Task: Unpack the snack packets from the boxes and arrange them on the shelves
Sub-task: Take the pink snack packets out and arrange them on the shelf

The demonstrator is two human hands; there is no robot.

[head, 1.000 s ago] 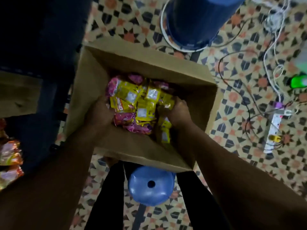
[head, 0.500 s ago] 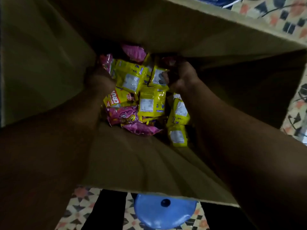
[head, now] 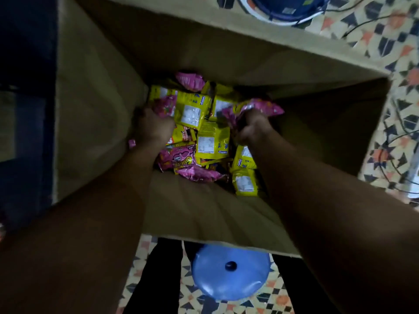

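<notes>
both hands deep in box [head: 95,123]. right hand [head: 251,125] grips pink packet [head: 260,108]; left hand [head: 153,128] clutches another pink packet [head: 164,106]. yellow packets [head: 212,141] lie between, equally near.

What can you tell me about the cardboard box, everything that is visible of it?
The cardboard box is large, brown and deep, open at the top, and looks like plain corrugated card with soft creases in its walls. It stands on a patterned tiled floor, and its near wall covers part of a blue round stool. At its bottom lies a loose pile of yellow and pink snack packets. Both arms reach down inside: the left hand and the right hand are among the packets.
</notes>
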